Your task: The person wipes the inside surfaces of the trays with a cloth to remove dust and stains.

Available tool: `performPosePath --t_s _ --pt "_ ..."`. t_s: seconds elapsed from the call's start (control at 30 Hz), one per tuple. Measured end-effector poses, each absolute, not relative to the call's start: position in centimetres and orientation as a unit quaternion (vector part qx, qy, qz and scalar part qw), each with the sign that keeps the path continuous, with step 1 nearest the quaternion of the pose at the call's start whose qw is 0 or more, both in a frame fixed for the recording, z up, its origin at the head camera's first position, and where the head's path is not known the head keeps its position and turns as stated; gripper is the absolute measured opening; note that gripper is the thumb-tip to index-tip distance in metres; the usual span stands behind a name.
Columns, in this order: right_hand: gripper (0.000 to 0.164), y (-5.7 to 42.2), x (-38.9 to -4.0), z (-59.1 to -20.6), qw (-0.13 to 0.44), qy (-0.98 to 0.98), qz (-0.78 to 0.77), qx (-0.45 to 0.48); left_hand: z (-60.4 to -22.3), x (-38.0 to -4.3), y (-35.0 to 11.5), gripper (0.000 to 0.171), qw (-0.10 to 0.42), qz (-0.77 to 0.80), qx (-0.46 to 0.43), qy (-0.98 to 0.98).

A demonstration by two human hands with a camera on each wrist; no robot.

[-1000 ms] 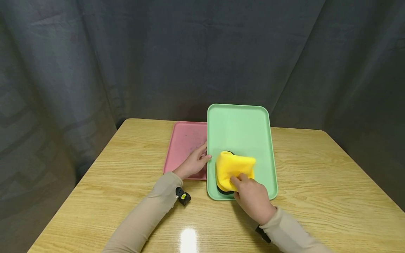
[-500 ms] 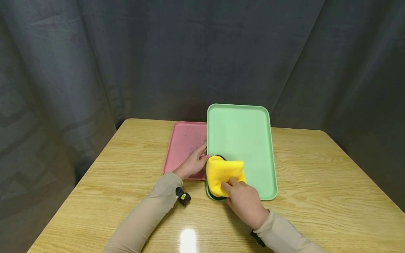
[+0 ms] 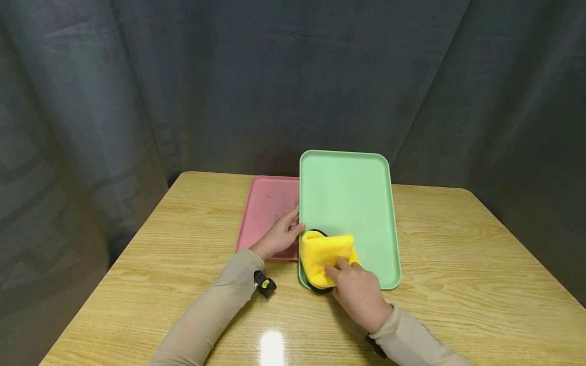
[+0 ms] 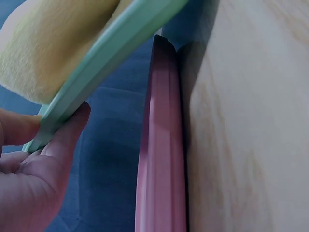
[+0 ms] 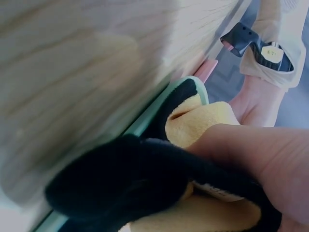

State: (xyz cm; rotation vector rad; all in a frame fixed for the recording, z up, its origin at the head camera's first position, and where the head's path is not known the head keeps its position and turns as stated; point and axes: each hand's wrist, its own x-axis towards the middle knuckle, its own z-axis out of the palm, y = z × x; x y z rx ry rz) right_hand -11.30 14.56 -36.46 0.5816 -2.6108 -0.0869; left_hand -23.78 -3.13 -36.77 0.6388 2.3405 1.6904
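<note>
My left hand point(image 3: 279, 236) pinches the left edge of a light green tray point(image 3: 348, 190); the left wrist view shows the thumb point(image 4: 17, 128) on its upper side and fingers underneath. That edge is raised off the table and tilted. My right hand point(image 3: 359, 295) grips a folded yellow cloth point(image 3: 322, 256) with black edging. The cloth lies against the tray's near left corner and overlaps the near rim. In the right wrist view the cloth's dark edging point(image 5: 120, 179) bunches around my fingers, which are mostly hidden.
A pink tray point(image 3: 265, 203) with dark marks lies flat on the wooden table point(image 3: 197, 218), partly hidden by the green tray and my left hand. Grey curtains point(image 3: 284, 76) hang behind the table.
My right hand has slid the cloth leftward across the green tray to its near left corner, then slightly nearer to me. The left hand and both trays have hardly moved.
</note>
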Motion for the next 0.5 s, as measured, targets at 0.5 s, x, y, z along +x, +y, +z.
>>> performPosePath --t_s 0.5 --pt "0.032 17.1 -11.2 -36.4 0.223 -0.958 -0.017 0.177 -36.7 -23.7 -3.2 0.061 0.092 0.564 0.223 0.79"
